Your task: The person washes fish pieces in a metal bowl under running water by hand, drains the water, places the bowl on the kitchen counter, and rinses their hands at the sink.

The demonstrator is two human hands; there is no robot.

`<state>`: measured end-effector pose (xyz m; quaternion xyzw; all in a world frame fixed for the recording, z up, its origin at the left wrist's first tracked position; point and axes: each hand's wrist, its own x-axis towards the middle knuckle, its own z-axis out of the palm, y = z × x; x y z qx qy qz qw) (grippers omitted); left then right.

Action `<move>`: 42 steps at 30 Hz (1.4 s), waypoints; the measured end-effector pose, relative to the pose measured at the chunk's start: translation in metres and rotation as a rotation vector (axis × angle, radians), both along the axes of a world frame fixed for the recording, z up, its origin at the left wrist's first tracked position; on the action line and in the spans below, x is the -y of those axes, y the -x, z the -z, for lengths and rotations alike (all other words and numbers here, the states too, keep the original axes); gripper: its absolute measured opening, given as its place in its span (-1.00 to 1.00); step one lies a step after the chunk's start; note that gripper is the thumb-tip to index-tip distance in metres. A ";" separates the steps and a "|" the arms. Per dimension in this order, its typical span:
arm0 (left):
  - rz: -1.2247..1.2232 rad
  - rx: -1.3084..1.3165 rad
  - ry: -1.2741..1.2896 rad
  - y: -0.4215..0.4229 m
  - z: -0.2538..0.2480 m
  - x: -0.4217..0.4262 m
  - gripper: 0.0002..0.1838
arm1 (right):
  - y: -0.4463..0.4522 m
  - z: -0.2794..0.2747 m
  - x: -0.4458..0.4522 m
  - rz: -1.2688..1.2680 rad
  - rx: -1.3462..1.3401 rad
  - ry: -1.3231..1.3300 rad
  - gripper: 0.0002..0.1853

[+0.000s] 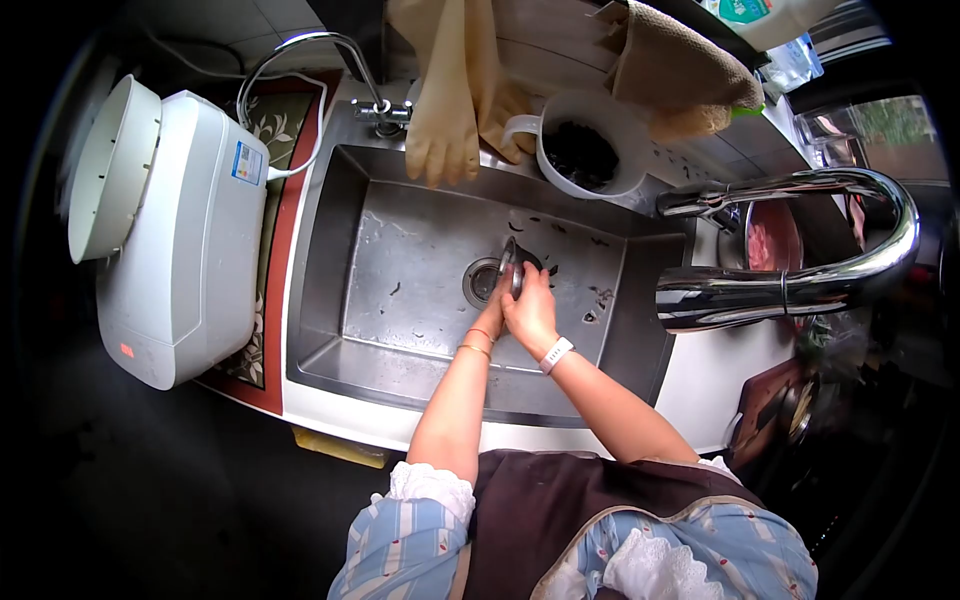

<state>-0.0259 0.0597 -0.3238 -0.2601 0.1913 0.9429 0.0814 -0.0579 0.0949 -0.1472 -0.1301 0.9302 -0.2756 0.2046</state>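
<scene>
A round metal sink strainer (513, 262) is tilted on edge just above the drain hole (481, 282) of the steel sink (400, 250). My right hand (533, 306) is closed around its right side, with the fingers wrapped over the rim. From below and to the left, my left hand (493, 312) grips the strainer too; its fingers are partly hidden behind the metal and my right hand. Dark scraps (598, 300) lie scattered over the sink floor, mostly right of the strainer.
A large chrome faucet (790, 290) arches over the sink's right side. Rubber gloves (443, 130) hang at the back edge beside a white handled bowl (555, 120) holding dark pieces. A white appliance (190, 240) stands left. Pink food sits in a pot (790, 225) at right.
</scene>
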 end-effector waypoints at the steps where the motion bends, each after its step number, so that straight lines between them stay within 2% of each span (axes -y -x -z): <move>1: 0.003 0.040 0.319 -0.001 -0.026 0.001 -0.34 | 0.004 0.004 -0.006 -0.010 -0.021 0.030 -0.42; 2: 0.006 0.077 0.639 -0.002 -0.038 0.000 -0.34 | 0.009 -0.003 -0.015 0.007 0.082 0.054 -0.42; 3: 0.083 0.022 0.909 -0.003 -0.037 -0.002 -0.34 | 0.011 0.014 -0.030 0.076 0.128 0.071 -0.44; 5: 0.384 0.127 1.264 -0.008 -0.046 -0.012 -0.35 | 0.011 0.038 -0.066 0.218 0.216 0.101 -0.46; 6: 0.568 0.232 1.224 -0.006 -0.074 -0.011 -0.37 | 0.009 0.051 -0.085 0.282 0.254 0.120 -0.46; 7: 0.574 0.226 1.231 -0.006 -0.083 -0.011 -0.37 | 0.009 0.048 -0.091 0.330 0.286 0.151 -0.46; 8: 0.619 0.258 1.260 -0.007 -0.092 -0.012 -0.37 | 0.012 0.038 -0.100 0.425 0.571 0.210 -0.47; 9: 0.665 0.288 1.291 -0.009 -0.097 -0.013 -0.37 | 0.014 0.041 -0.108 0.437 0.566 0.221 -0.47; 11: 0.630 0.236 1.364 -0.020 -0.064 -0.016 -0.37 | 0.019 0.064 -0.134 0.541 0.839 0.171 -0.58; 12: 0.586 0.201 1.399 -0.024 -0.052 -0.014 -0.36 | 0.024 0.090 -0.150 0.459 0.717 0.120 -0.64; 14: 0.513 0.132 1.430 -0.030 -0.051 -0.006 -0.31 | 0.051 0.073 -0.156 0.436 0.334 0.307 -0.83; 15: 0.482 0.105 1.427 -0.032 -0.056 0.000 -0.28 | 0.066 -0.011 -0.132 0.507 0.062 0.543 -0.88; 17: 0.439 0.063 1.442 -0.034 -0.058 0.010 -0.34 | 0.117 -0.062 -0.134 0.498 -0.184 0.969 -0.87; 18: 0.413 0.145 1.427 -0.035 -0.075 0.018 -0.40 | 0.139 -0.101 -0.130 0.570 -0.243 1.021 -0.81; 19: 0.384 0.231 1.410 -0.035 -0.089 0.022 -0.45 | 0.170 -0.108 -0.140 0.394 -0.349 1.158 -0.75; 20: 0.391 0.233 1.419 -0.035 -0.096 0.022 -0.45 | 0.202 -0.121 -0.143 0.453 -0.172 1.399 -0.72; 21: 0.298 0.412 1.658 -0.038 -0.102 0.023 -0.49 | 0.237 -0.124 -0.150 0.459 0.020 1.536 -0.69; 22: 0.191 0.600 1.891 -0.043 -0.106 0.023 -0.51 | 0.269 -0.122 -0.154 0.414 0.225 1.549 -0.69; 23: 0.198 0.610 1.900 -0.049 -0.083 0.026 -0.51 | 0.289 -0.127 -0.153 0.370 0.322 1.484 -0.69; 24: 0.260 0.668 1.529 -0.056 -0.040 0.032 -0.52 | 0.297 -0.130 -0.145 0.407 0.369 1.453 -0.69; 25: 0.305 0.703 1.157 -0.055 -0.039 0.038 -0.53 | 0.304 -0.130 -0.140 0.441 0.413 1.423 -0.69; 26: 0.312 0.675 0.964 -0.059 -0.040 0.038 -0.63 | 0.308 -0.128 -0.136 0.460 0.458 1.410 -0.68; 27: 0.314 0.682 0.972 -0.062 -0.039 0.041 -0.63 | 0.309 -0.125 -0.136 0.482 0.503 1.393 -0.66; 29: 0.459 0.589 0.750 -0.057 -0.048 0.043 -0.77 | 0.306 -0.123 -0.138 0.433 0.532 1.413 -0.70; 30: 0.418 0.567 0.787 -0.057 -0.052 0.041 -0.86 | 0.305 -0.122 -0.140 0.382 0.535 1.448 -0.73; 31: 0.419 0.571 0.790 -0.055 -0.068 0.038 -0.86 | 0.305 -0.120 -0.142 0.330 0.540 1.484 -0.77; 32: 0.386 0.533 0.858 -0.051 -0.090 0.036 -0.89 | 0.308 -0.120 -0.140 0.445 0.451 1.435 -0.68; 33: 0.350 0.493 0.926 -0.049 -0.112 0.036 -0.92 | 0.320 -0.112 -0.142 0.445 0.455 1.441 -0.68; 35: 0.308 0.444 0.914 -0.053 -0.147 0.040 -0.92 | 0.350 -0.081 -0.160 0.699 0.220 1.413 -0.50; 36: 0.264 0.389 0.899 -0.053 -0.166 0.042 -0.91 | 0.356 -0.072 -0.169 0.610 0.315 1.509 -0.34; 39: 0.234 0.374 0.906 -0.052 -0.239 0.048 -0.90 | 0.338 -0.080 -0.168 0.494 0.268 1.445 -0.36; 42: 0.178 0.335 0.905 -0.056 -0.283 0.051 -0.92 | 0.274 -0.126 -0.156 0.563 0.010 1.369 -0.55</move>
